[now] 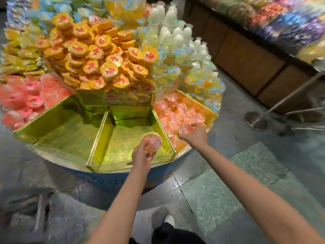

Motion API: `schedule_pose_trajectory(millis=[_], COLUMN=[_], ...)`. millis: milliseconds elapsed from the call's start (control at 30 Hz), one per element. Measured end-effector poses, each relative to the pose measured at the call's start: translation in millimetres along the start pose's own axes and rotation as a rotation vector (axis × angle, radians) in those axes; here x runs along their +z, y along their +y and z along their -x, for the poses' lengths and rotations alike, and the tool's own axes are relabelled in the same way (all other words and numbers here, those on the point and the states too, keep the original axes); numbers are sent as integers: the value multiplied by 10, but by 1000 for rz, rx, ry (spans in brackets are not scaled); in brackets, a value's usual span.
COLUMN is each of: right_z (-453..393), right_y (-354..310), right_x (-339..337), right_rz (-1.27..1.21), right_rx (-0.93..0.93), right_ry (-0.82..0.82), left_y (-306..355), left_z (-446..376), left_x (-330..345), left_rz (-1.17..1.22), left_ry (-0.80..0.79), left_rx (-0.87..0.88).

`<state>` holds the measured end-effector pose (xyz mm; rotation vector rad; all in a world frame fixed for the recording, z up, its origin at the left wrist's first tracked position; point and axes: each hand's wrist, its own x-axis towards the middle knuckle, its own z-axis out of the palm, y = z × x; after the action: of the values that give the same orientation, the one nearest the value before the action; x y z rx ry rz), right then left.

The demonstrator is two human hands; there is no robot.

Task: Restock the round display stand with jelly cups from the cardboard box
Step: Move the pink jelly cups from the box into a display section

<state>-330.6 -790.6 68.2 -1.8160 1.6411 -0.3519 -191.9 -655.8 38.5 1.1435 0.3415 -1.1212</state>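
Pink jelly cup (pixel 152 142), light, thin-walled and slick, sits pinched in the left hand (pixel 141 155); grip its rim. Right hand (pixel 194 135) curls among cups just ahead, grip unclear.

Round display stand (pixel 123 170) occupies frame centre, divided into wedge compartments. At six o'clock on the stand, one bare compartment (pixel 123 148); left hand (pixel 141 156) above its right part, holding a jelly cup (pixel 152 142). At seven to eight o'clock, a second bare compartment (pixel 65 136). At four o'clock, a compartment holding loose jelly cups (pixel 177 113); right hand (pixel 194 135) rests in that pile at its near edge. Behind the two bare compartments, a raised central heap of cups (pixel 98 55). At two o'clock of frame, a shelf unit (pixel 249 62) stands apart from the stand.
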Motion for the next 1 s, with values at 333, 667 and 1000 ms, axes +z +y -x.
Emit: schedule_pose_trajectory(millis=[333, 667, 1000], right_z=[-1140, -2172, -3151], right_y=[535, 416, 321], right_x=[-432, -114, 86], right_rz=[75, 128, 205], right_rx=[28, -78, -41], right_ry=[-94, -201, -248], left_y=[-581, -581, -547], left_z=[-513, -1434, -2195], left_x=[852, 1514, 2078], left_rz=[-32, -78, -177], left_ry=[64, 221, 349], left_rx=[-5, 32, -28])
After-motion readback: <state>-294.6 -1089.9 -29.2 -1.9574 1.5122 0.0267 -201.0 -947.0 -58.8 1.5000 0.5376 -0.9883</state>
